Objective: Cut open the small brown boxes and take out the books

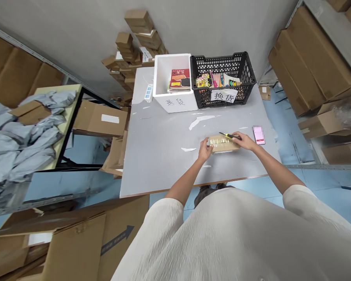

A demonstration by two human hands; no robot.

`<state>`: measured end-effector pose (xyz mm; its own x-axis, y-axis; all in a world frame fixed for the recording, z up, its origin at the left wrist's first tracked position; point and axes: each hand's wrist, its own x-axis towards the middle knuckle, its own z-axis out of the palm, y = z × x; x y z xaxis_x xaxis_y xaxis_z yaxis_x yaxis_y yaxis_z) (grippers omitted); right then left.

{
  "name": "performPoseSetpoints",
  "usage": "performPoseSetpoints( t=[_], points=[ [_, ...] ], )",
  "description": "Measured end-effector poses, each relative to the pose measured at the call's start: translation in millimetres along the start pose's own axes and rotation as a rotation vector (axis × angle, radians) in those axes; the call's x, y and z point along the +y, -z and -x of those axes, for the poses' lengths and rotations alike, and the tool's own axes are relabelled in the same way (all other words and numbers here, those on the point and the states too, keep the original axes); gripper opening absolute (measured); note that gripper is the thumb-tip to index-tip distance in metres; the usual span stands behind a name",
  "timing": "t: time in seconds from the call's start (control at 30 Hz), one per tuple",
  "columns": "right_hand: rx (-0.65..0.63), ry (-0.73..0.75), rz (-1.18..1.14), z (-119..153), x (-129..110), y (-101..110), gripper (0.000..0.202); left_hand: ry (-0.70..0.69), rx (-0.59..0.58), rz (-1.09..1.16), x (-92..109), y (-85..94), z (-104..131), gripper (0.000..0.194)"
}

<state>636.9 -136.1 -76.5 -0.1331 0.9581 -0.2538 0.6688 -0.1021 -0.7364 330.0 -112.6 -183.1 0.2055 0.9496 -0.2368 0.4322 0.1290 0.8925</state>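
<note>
The cardboard parcel [226,146] lies on the counter [160,156], near the edge closest to you, and serves as your landmark. Your left hand [204,150] grips its left end, with thumb and fingers curled against the cardboard. Your right hand [245,141] is at its right end, closed around the dark handle of a yellow-and-black cutter [230,136], which slants over the parcel's far edge. Whether the blade is out is too small to tell.

As far as you have got, the parcel is steadied and the cutter is in your grip. Shiny tape [218,141] covers part of the parcel's top, and no raised flap shows. You cannot tell whether the tape is cut, and whatever is inside is out of sight.

To the right of the parcel lies a phone [259,135] with its screen lit. Beyond the parcel, a black crate [244,91] holds several books and packets [216,80], and a paper sign [224,96] is on its front. Beyond the parcel and to its left, a white foam box [175,102] holds books [180,79].
</note>
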Motion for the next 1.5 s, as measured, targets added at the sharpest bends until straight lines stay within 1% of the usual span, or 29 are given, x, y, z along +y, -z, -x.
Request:
performPoseSetpoints(
  t=[0.07,0.17,0.27,0.37,0.5,0.83,1.23,1.5],
  points=[
    [-0.091,0.094,0.124,1,-10,-5,0.045,-0.093,-0.003,0.001,-2,0.8,2,0.063],
    [-0.195,0.12,0.298,0,-22,-12,0.044,-0.128,-0.034,0.044,-4,0.4,1,0.062],
    [-0.217,0.114,0.435,-3,-30,-18,0.043,-0.098,-0.044,0.078,-4,-1.5,-1,0.064],
    [-0.215,0.132,0.504,-6,-36,-21,0.044,-0.077,-0.053,0.089,-5,-2.3,-4,0.066],
    [-0.221,0.141,0.544,-10,-42,-22,0.042,-0.078,-0.078,0.096,-6,-1.4,-6,0.072],
    [-0.256,0.147,0.606,-17,-51,-21,0.043,-0.068,-0.1,0.11,-3,1.4,-7,0.072],
    [-0.321,0.136,0.688,-21,-70,-17,0.042,-0.076,-0.089,0.1,-4,0.9,-8,0.074],
    [-0.315,0.152,0.739,-25,-75,-19,0.038,-0.066,-0.093,0.075,-5,-0.1,-8,0.073]
  ],
)
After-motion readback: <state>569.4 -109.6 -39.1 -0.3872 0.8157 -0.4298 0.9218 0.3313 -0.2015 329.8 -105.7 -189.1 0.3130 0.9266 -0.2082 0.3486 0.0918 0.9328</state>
